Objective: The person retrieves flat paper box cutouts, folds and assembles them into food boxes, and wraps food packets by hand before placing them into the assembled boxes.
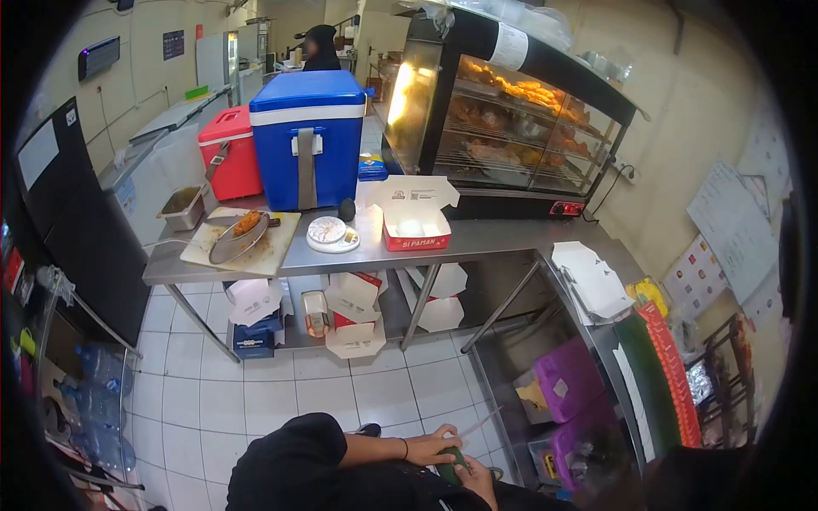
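Observation:
Low in the view, my left hand (430, 447), with a thin black band at its wrist, has its fingers wrapped on a dark green rounded object (450, 466), perhaps a cucumber. From the right side, my right hand (479, 479) grips the same object, its fingers close to those of my left hand. A thin, pale, blurred strip (483, 423) slants up and to the right from my left fingertips; what it is cannot be made out. Both hands are in front of my body, above the tiled floor.
A steel table (294, 260) bears a blue cooler (308, 136), a red cooler (228, 153), a cutting board (277, 228), a scale (341, 244) and an open box (417, 241). Behind stands a lit food warmer (511, 128). White cartons (590, 284) lie at right. A person (320, 53) is far back.

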`<state>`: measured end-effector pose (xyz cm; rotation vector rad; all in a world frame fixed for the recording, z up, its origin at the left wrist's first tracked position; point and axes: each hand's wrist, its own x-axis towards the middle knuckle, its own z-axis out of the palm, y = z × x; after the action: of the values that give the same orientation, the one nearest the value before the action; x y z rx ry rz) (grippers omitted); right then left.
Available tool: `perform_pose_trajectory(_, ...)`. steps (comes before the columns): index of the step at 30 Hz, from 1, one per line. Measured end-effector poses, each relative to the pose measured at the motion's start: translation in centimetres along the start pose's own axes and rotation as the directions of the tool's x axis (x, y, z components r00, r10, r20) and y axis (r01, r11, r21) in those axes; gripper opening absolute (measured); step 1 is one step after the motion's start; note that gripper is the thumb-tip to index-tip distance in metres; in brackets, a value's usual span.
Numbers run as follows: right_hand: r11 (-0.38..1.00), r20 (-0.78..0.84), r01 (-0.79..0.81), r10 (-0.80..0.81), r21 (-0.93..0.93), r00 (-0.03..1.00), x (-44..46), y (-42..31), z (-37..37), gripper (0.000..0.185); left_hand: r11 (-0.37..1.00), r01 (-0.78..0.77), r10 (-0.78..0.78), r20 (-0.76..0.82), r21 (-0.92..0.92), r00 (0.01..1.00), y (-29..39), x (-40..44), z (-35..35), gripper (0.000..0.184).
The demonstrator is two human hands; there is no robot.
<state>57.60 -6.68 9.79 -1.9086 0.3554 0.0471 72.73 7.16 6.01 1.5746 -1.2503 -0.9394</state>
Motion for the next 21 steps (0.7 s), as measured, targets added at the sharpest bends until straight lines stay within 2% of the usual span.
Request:
perform_pose_trajectory(1,1.000,0.009,-0.023,0.023,0.018,1.000,-0.3,0.7,-0.5,0.031,1.000,-0.003,0.003,-0.016,0.025,1.000,-0.7,0.3,0.7,0.036)
perform_pose_trajectory(3,0.922,-0.046,-0.281,0.303,0.267,0.952,-2.1,-4.5,-2.5,0.034,0.997,-0.005,0.009,-0.051,0.081,0.999,-2.4,0.7,1.9,0.038)
perform_pose_trajectory(4,0.835,-0.043,-0.388,0.437,0.389,0.898,-2.6,-6.3,-3.2,0.037,0.997,0.050,-0.045,-0.070,0.061,0.997,-1.9,0.6,1.7,0.039)
perform_pose_trajectory(5,0.839,-0.019,-0.400,0.437,0.368,0.899,-2.5,-4.5,-4.3,0.046,0.994,0.106,-0.103,-0.087,0.039,0.991,-1.2,0.3,1.3,0.040)
perform_pose_trajectory(6,0.939,-0.078,-0.251,0.275,0.234,0.958,-2.6,-2.7,-5.0,0.046,0.986,0.163,-0.161,-0.103,0.015,0.982,-0.9,0.0,1.1,0.042)
perform_pose_trajectory(7,0.992,-0.112,-0.088,0.098,0.090,0.989,-2.6,-1.2,-5.5,0.047,0.986,0.148,-0.124,-0.259,0.078,0.958,-2.8,0.2,1.8,0.040)
perform_pose_trajectory(8,0.995,-0.120,0.083,-0.089,-0.056,0.989,-2.4,-0.3,-5.8,0.048,0.977,0.200,-0.212,-0.273,-0.072,0.938,-1.9,-0.2,1.4,0.040)
perform_pose_trajectory(9,0.985,-0.164,0.116,-0.136,-0.126,0.977,-2.8,-2.1,-5.4,0.041,0.944,0.243,-0.299,-0.274,-0.221,0.914,-0.2,-0.6,0.7,0.039)
perform_pose_trajectory(10,0.948,-0.205,0.254,-0.292,-0.192,0.934,-2.3,-1.4,-4.6,0.029,0.891,0.272,-0.379,-0.264,-0.364,0.887,0.7,-1.0,0.0,0.039)
perform_pose_trajectory(11,0.916,-0.210,0.333,-0.378,-0.222,0.901,-1.7,-0.7,-3.9,0.026,0.852,0.201,-0.358,-0.257,-0.483,0.898,-1.7,-0.5,0.4,0.036)
perform_pose_trajectory(12,0.879,-0.215,0.405,-0.459,-0.250,0.862,-1.3,-1.3,-2.8,0.025,0.873,0.225,-0.348,-0.232,-0.432,0.908,-1.4,-0.8,0.0,0.035)
perform_pose_trajectory(13,0.953,-0.206,0.299,-0.304,-0.059,0.930,-1.0,-2.2,-1.9,0.022,0.891,0.248,-0.342,-0.202,-0.380,0.918,-0.8,-1.1,0.1,0.034)
perform_pose_trajectory(14,0.863,-0.162,0.453,-0.491,-0.222,0.856,-0.3,-1.8,-1.2,0.022,0.909,0.271,-0.338,-0.176,-0.317,0.925,0.1,-1.3,-0.2,0.034)
perform_pose_trajectory(15,0.861,-0.162,0.424,-0.478,-0.281,0.863,0.3,-1.4,-0.3,0.022,0.907,0.269,-0.348,-0.214,-0.324,0.913,1.9,-2.1,-0.4,0.031)
perform_pose_trajectory(17,0.866,-0.210,0.360,-0.446,-0.347,0.870,0.9,0.6,1.2,0.022,0.984,0.173,-0.171,-0.403,-0.032,0.899,-1.8,-1.8,1.0,0.029)
perform_pose_trajectory(18,0.923,-0.302,0.277,-0.353,-0.266,0.886,1.5,0.8,1.8,0.023,0.966,0.093,0.043,-0.504,0.242,0.863,-2.2,-2.2,0.9,0.029)
perform_pose_trajectory(20,0.991,-0.439,0.067,-0.110,-0.113,0.891,1.8,1.6,2.2,0.025,0.948,0.302,-0.317,-0.396,-0.101,0.862,-1.5,-2.7,-0.1,0.029)
perform_pose_trajectory(21,0.986,-0.436,0.089,-0.142,-0.140,0.889,2.6,1.3,2.2,0.028,0.838,0.418,-0.513,-0.246,-0.351,0.823,-0.1,-2.6,-1.2,0.029)
